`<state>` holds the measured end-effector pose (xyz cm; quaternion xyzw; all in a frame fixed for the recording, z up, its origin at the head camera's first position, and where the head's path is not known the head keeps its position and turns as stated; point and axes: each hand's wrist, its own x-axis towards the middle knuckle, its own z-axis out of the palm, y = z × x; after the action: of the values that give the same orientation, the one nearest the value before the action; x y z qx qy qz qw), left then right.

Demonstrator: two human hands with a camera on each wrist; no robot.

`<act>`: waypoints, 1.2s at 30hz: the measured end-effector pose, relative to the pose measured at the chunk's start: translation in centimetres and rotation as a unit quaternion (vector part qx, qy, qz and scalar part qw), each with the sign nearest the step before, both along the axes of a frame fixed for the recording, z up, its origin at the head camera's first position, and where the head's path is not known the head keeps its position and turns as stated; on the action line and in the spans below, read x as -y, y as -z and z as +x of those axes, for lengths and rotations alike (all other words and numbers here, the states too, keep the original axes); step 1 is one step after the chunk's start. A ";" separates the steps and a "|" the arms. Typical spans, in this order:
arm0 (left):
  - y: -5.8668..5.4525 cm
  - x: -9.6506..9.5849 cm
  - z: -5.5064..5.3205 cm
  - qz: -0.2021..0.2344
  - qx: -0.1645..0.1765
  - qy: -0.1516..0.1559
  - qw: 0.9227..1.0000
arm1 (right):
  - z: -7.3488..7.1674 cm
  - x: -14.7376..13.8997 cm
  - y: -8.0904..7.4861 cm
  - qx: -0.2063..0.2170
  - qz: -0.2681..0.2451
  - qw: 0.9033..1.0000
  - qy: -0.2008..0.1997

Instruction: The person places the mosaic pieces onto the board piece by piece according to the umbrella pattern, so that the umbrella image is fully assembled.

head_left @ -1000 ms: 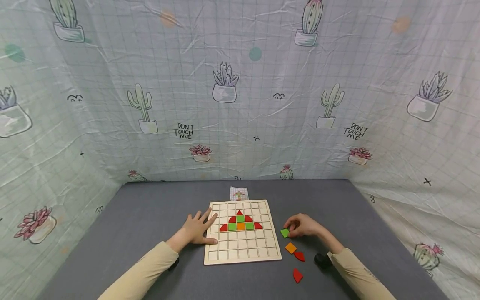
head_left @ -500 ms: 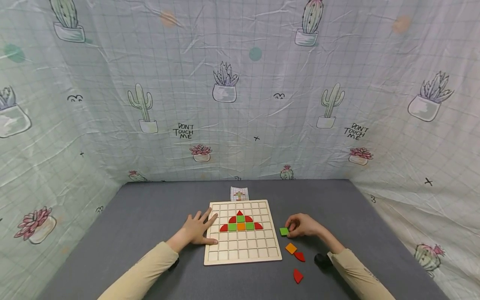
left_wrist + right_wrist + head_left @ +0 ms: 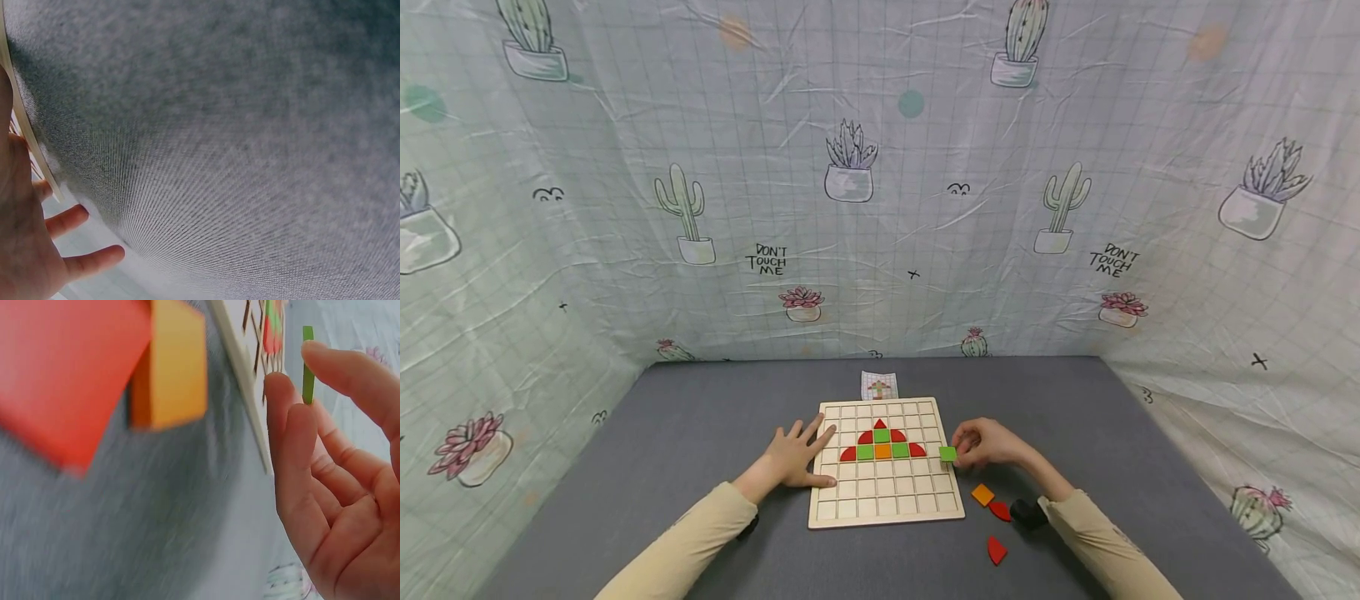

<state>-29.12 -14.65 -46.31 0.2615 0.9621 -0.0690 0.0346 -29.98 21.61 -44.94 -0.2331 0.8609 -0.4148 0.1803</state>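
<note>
A square wooden grid board (image 3: 897, 507) lies on the dark grey table. Several red, green and orange tiles sit in its cells as a stepped pattern, with an orange tile (image 3: 883, 451) at the middle of the lower row. My left hand (image 3: 792, 458) rests on the board's left edge with fingers spread. A green square tile (image 3: 948, 454) is pinched between thumb and fingertips of my right hand (image 3: 988, 442), just over the board's right edge. Seen edge-on in the right wrist view, that green tile (image 3: 308, 365) stands clear of the table.
On the table right of the board lie an orange square tile (image 3: 982, 495) and two red curved tiles, one touching it (image 3: 1000, 511) and one nearer me (image 3: 996, 550). A small printed pattern card (image 3: 879, 385) lies behind the board. A patterned cloth hangs behind the table.
My right hand has carried the green tile left, from beside the board to over its right edge, and the tile has turned squarer to the grid. My left hand stays put.
</note>
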 end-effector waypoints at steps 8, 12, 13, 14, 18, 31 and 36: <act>0.3 0.0 -0.1 -0.009 -0.006 -0.001 1.000 | 0.3 2.1 0.2 -0.019 -0.004 1.000 -0.009; 0.5 0.0 -0.2 -0.008 -0.007 -0.002 1.000 | 0.5 3.0 0.4 -0.028 -0.005 1.000 -0.007; 0.5 0.0 -0.2 -0.009 -0.007 -0.003 1.000 | 0.5 3.3 0.4 -0.030 -0.005 1.000 -0.007; 0.5 0.1 -0.2 -0.009 -0.007 -0.003 1.000 | 0.5 3.6 0.4 -0.031 -0.005 0.999 -0.007; 0.5 0.0 -0.3 -0.006 -0.006 -0.003 1.000 | 0.5 4.6 0.7 -0.035 -0.007 0.999 0.000; 0.2 0.0 -0.2 -0.014 -0.010 -0.002 1.000 | 0.7 7.7 0.9 -0.018 -0.043 0.999 0.023; 0.2 0.0 0.0 -0.009 -0.016 0.002 1.000 | 0.8 8.7 1.1 -0.005 -0.054 0.998 0.022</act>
<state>-29.17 -14.69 -46.46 0.2624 0.9612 -0.0822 0.0220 -29.14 12.89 -46.04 -0.2257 0.8429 -0.4632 0.1546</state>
